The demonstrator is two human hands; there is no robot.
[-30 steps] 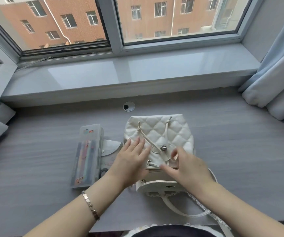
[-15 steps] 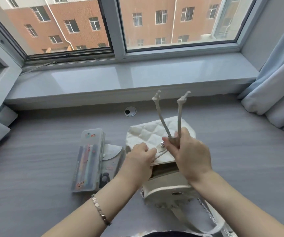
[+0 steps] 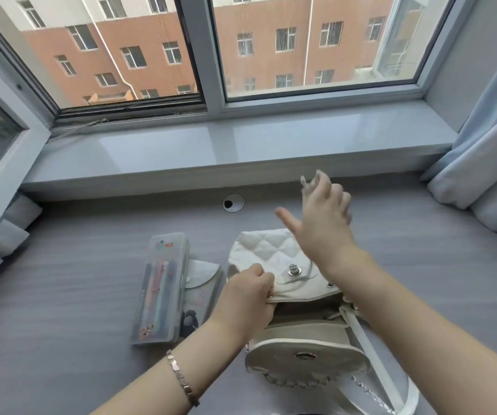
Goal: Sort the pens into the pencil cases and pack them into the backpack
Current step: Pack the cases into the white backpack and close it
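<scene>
1. Head view, where things are: the white quilted backpack (image 3: pixel 271 253) is lying on the table (image 3: pixel 61 295), about in the middle and reaching toward the near edge. Its mouth is facing the person, and its flap (image 3: pixel 304 354) is hanging open at the near edge.
2. Head view, the hands: the left hand (image 3: pixel 247 298) is gripping the upper rim of the mouth with curled fingers. The right hand (image 3: pixel 322 223) is raised above the backpack and is blurred. It seems to be pinching the drawstring (image 3: pixel 310 181), whose ends are sticking out above the fingers.
3. Head view, handling: the backpack is looking soft and light, so I judge the mouth is collapsing unless one hand is holding the rim. The rim or the strap (image 3: pixel 376 363) is the good place to take it.
   - The clear pencil case (image 3: pixel 160 289) is looking stiff and smooth, maybe slippery, so it is better to grasp it across its long sides.
   - The grey pouch (image 3: pixel 202 283) is looking soft and flat, and a pinch at its edge is enough.
4. Head view, counting: one backpack and two pencil cases are lying side by side, touching, toward the left edge from the backpack, with the pouch just beside it. Several pens (image 3: pixel 157 283) are showing inside the clear case, but I cannot count them exactly. Two drawstring ends and two hands are showing.
</scene>
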